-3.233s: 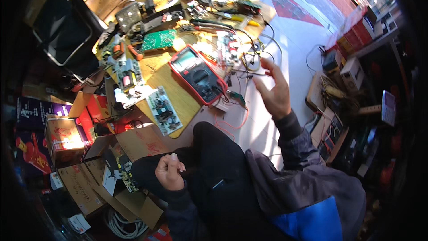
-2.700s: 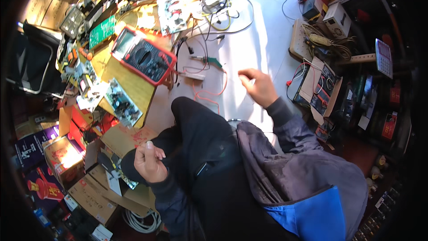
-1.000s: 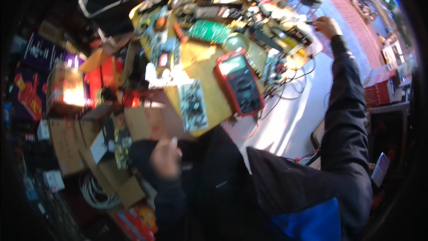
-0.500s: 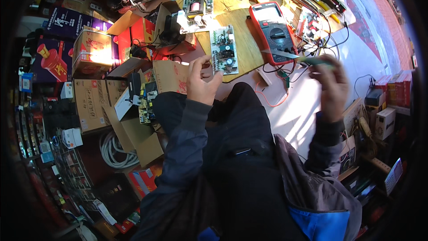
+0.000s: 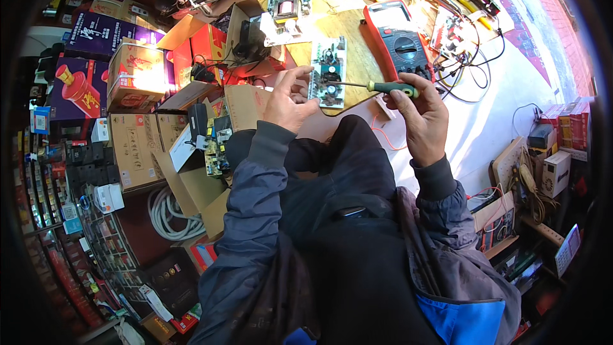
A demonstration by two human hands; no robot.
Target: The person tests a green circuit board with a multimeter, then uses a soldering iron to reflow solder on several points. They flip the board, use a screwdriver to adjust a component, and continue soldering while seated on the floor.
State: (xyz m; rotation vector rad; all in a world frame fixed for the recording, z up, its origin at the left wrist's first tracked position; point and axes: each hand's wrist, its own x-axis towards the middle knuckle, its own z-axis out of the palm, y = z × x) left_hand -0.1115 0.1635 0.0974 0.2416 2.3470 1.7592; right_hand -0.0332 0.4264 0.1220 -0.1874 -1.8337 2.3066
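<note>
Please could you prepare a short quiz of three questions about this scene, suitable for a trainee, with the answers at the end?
1. Which hand holds the green-handled screwdriver?

2. True or false: in the picture, the red-cased multimeter lies to the right of the circuit board at the screwdriver's tip.

3. Multiple choice. Which of these is nearest to the left hand?
a) the coil of pale cable
b) the circuit board at the screwdriver's tip
c) the purple box

Key:
1. The right hand.
2. True.
3. b
</note>
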